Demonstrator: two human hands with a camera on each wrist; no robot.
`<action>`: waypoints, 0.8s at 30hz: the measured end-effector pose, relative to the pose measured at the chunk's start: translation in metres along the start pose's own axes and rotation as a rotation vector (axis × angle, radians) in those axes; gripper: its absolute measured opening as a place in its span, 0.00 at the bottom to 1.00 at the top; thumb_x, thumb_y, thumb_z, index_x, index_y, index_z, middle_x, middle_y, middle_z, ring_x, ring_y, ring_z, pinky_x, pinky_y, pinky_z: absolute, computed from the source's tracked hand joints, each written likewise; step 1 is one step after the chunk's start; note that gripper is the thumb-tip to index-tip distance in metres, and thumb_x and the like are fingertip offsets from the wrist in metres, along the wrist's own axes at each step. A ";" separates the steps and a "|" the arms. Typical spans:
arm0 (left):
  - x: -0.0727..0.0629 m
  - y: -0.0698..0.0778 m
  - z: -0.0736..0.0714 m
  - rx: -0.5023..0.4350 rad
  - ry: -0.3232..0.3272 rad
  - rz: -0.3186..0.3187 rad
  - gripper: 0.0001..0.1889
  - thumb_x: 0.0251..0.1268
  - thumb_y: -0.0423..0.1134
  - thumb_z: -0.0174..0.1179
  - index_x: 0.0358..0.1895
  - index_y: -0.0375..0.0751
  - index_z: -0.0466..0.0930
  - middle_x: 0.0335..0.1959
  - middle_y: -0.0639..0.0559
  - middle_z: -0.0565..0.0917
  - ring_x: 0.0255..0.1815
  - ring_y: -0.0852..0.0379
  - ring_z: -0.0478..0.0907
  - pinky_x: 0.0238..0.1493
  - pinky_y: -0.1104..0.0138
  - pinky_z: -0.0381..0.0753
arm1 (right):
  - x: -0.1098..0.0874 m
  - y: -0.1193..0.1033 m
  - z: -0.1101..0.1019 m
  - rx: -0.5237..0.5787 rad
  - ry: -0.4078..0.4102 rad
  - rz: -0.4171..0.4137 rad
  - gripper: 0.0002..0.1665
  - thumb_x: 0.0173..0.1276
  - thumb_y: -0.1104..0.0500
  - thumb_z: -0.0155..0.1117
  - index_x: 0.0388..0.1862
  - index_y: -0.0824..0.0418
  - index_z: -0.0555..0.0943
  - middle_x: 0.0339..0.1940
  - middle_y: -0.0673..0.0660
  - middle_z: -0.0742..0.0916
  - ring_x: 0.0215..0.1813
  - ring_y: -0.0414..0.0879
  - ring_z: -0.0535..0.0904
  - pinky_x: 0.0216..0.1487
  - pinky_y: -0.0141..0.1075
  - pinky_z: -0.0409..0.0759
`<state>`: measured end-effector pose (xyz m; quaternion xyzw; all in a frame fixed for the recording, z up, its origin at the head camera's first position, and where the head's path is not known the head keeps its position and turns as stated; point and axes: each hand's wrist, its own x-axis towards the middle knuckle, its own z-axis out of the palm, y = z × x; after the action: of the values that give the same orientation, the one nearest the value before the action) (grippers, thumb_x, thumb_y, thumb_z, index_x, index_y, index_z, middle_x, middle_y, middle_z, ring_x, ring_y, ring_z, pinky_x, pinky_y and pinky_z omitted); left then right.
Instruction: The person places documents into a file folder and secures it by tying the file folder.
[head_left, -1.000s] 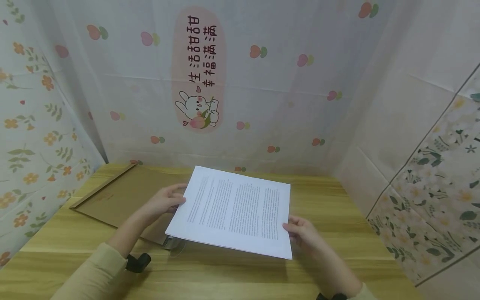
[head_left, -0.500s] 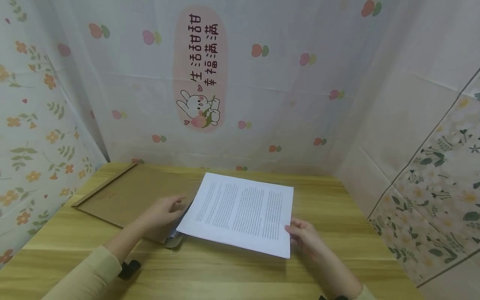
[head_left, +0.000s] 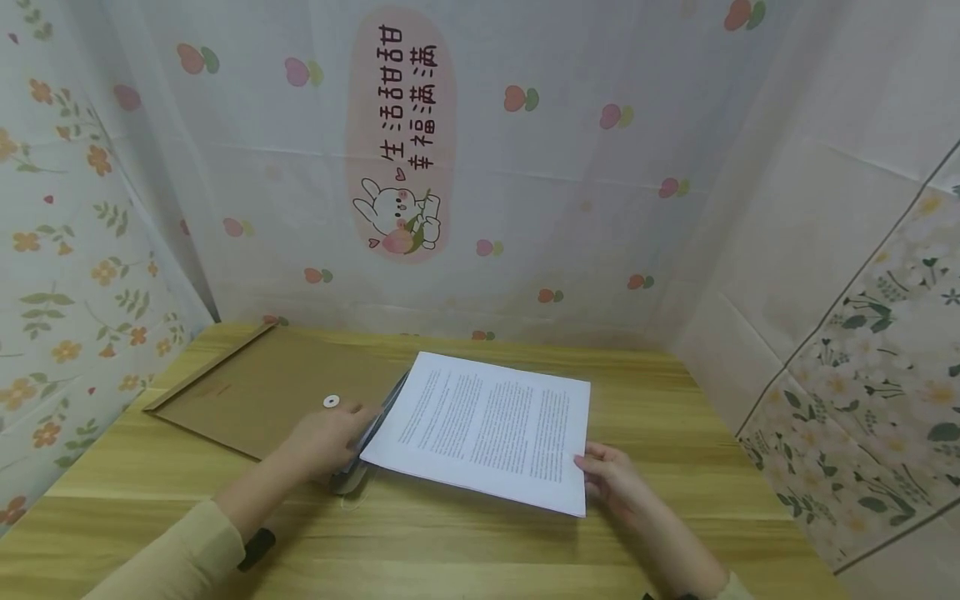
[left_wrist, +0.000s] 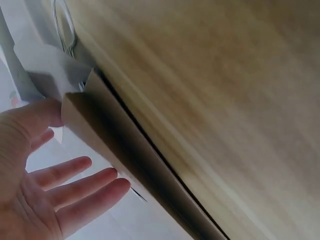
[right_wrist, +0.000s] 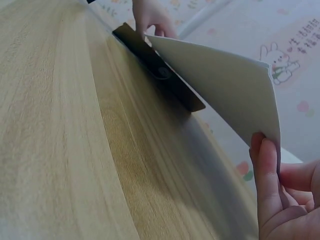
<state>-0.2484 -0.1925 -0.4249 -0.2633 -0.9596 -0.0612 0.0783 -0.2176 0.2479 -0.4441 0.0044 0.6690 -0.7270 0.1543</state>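
My right hand (head_left: 611,479) pinches the right edge of a stack of printed paper (head_left: 480,433), thumb on top and fingers beneath. The stack is tilted, its left edge right at the mouth of a brown kraft envelope (head_left: 277,375) on the table. My left hand (head_left: 330,437) is at that mouth. In the left wrist view, the left thumb (left_wrist: 45,115) touches the corner of the raised mouth edge, while the other fingers extend loosely beside it. The envelope's layers stand apart there, showing a dark gap. A white round button (head_left: 331,402) sits on the envelope just beyond my left hand.
A flap (head_left: 348,482) with a loop of string (head_left: 351,502) hangs out at the envelope's mouth. The wooden table (head_left: 450,550) lies beneath everything. Patterned cloth (head_left: 525,208) hangs behind and at both sides. Dark straps (head_left: 257,548) show at the wrists.
My left hand has let go of the paper and moved down to the envelope's mouth. The stack, held by my right hand, has shifted slightly right. The button now shows.
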 end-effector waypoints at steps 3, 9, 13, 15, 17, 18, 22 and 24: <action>0.000 0.004 0.001 0.021 -0.002 0.000 0.21 0.53 0.30 0.65 0.54 0.38 0.79 0.45 0.42 0.79 0.33 0.52 0.77 0.26 0.60 0.78 | -0.001 0.001 -0.001 -0.001 -0.018 0.008 0.25 0.70 0.66 0.56 0.61 0.79 0.67 0.39 0.54 0.87 0.39 0.44 0.84 0.40 0.34 0.82; -0.001 0.012 0.002 0.113 0.022 -0.016 0.02 0.56 0.28 0.60 0.32 0.32 0.80 0.30 0.46 0.76 0.23 0.55 0.72 0.21 0.60 0.77 | -0.003 0.002 -0.002 -0.001 -0.080 0.014 0.16 0.70 0.65 0.56 0.54 0.72 0.76 0.39 0.54 0.87 0.39 0.45 0.84 0.41 0.35 0.82; -0.005 0.016 0.000 0.185 0.083 0.007 0.11 0.52 0.30 0.62 0.38 0.26 0.79 0.32 0.42 0.78 0.27 0.51 0.77 0.21 0.59 0.79 | -0.003 0.003 -0.003 0.012 -0.105 0.019 0.15 0.71 0.65 0.55 0.53 0.70 0.77 0.40 0.55 0.87 0.41 0.46 0.84 0.43 0.36 0.82; -0.008 0.016 -0.001 0.203 0.101 0.012 0.18 0.50 0.32 0.65 0.44 0.24 0.78 0.36 0.39 0.80 0.32 0.48 0.79 0.23 0.58 0.81 | -0.003 0.003 -0.004 0.013 -0.113 0.022 0.16 0.71 0.65 0.55 0.55 0.70 0.76 0.41 0.55 0.87 0.42 0.47 0.84 0.44 0.37 0.82; -0.010 0.017 -0.002 0.197 0.099 0.010 0.25 0.46 0.35 0.68 0.48 0.21 0.76 0.40 0.36 0.79 0.37 0.45 0.79 0.25 0.58 0.81 | -0.002 0.003 -0.004 0.014 -0.113 0.025 0.17 0.71 0.64 0.55 0.56 0.71 0.75 0.42 0.56 0.87 0.43 0.47 0.84 0.44 0.37 0.82; -0.011 0.016 -0.002 0.195 0.099 0.012 0.29 0.43 0.36 0.70 0.49 0.21 0.75 0.42 0.36 0.79 0.39 0.44 0.79 0.26 0.58 0.82 | -0.001 0.002 -0.004 0.012 -0.109 0.028 0.18 0.71 0.64 0.56 0.56 0.71 0.75 0.42 0.56 0.87 0.43 0.47 0.84 0.44 0.37 0.82; -0.016 0.016 -0.002 0.193 0.118 0.022 0.41 0.37 0.46 0.77 0.53 0.20 0.73 0.48 0.34 0.77 0.46 0.42 0.79 0.31 0.59 0.83 | 0.001 0.001 -0.003 0.019 -0.084 0.047 0.19 0.70 0.64 0.57 0.57 0.73 0.74 0.42 0.56 0.86 0.43 0.47 0.84 0.45 0.37 0.82; -0.017 0.016 -0.003 0.189 0.129 0.022 0.45 0.34 0.49 0.79 0.54 0.20 0.72 0.50 0.34 0.76 0.47 0.42 0.78 0.30 0.59 0.83 | 0.003 0.001 -0.002 0.016 -0.080 0.053 0.21 0.70 0.64 0.57 0.58 0.75 0.72 0.42 0.56 0.86 0.44 0.47 0.84 0.46 0.37 0.81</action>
<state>-0.2251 -0.1874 -0.4241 -0.2609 -0.9510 0.0136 0.1651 -0.2203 0.2490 -0.4457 -0.0059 0.6559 -0.7278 0.2000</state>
